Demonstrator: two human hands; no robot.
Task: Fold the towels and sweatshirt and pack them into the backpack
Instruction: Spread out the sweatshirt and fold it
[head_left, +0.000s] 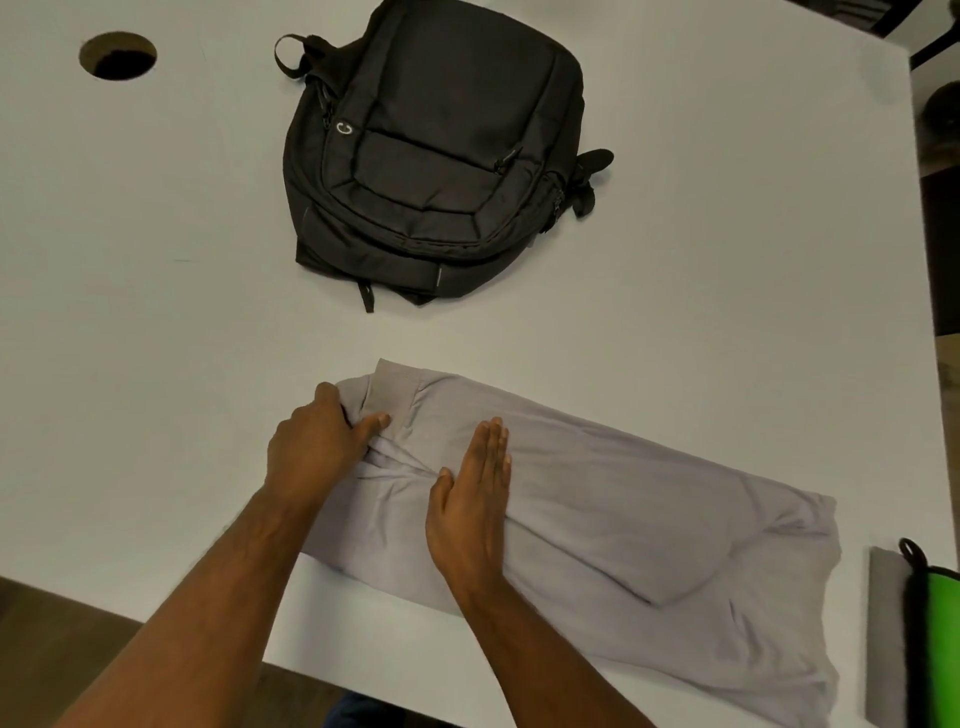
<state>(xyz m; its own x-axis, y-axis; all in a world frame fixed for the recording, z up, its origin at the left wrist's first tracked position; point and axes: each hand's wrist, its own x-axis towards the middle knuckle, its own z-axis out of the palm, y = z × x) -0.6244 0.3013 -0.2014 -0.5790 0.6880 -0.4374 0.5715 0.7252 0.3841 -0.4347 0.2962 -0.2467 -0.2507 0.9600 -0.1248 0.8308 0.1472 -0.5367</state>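
A pale grey sweatshirt (623, 525) lies folded lengthwise across the near part of the white table (156, 338), its right end hanging over the front edge. My left hand (317, 447) grips the bunched cloth at the sweatshirt's left end, thumb on top. My right hand (472, 499) lies flat with straight fingers, pressing the cloth just right of the left hand. A black backpack (436, 156) lies flat and zipped at the far middle of the table, apart from both hands.
A round cable hole (118, 55) is in the table's far left. A grey folded item (885, 639) and a green item with black trim (935, 649) sit at the near right edge. The table's front edge runs under my forearms.
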